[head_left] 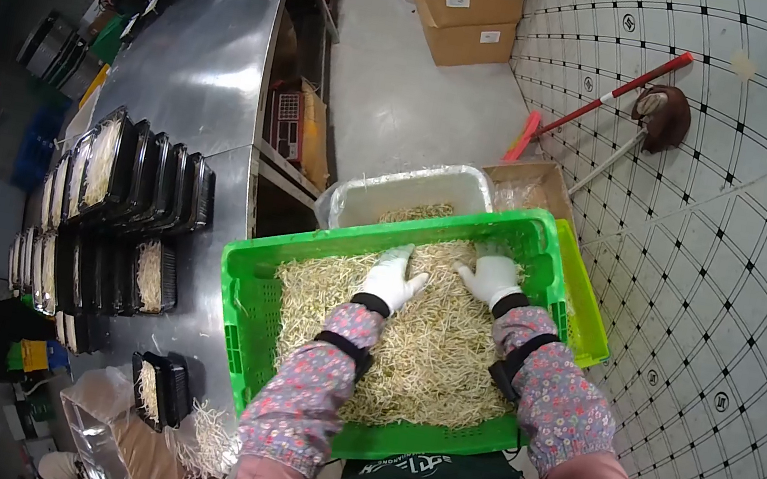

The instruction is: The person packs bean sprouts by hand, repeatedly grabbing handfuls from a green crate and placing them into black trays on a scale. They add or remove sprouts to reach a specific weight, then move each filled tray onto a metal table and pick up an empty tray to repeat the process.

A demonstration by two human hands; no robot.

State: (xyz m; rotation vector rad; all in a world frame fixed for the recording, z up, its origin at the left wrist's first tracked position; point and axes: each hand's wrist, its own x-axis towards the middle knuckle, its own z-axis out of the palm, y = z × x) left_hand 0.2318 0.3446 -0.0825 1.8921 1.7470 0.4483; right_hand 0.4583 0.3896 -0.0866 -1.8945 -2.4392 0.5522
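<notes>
My left hand (390, 281), in a white glove, rests on the bean sprouts (424, 358) with its thumb spread away from the fingers; my right hand (494, 276) sits beside it, also loose, fingertips sunk so that I can't tell whether any strands are caught. Both reach to the far side of the green crate (233, 321), whose high walls seem meant to keep the sprouts together. Just beyond stands a white tub (354, 202) with more inside. To my left, black trays (151, 175) stand stacked on the steel table (203, 77), probably to save room.
</notes>
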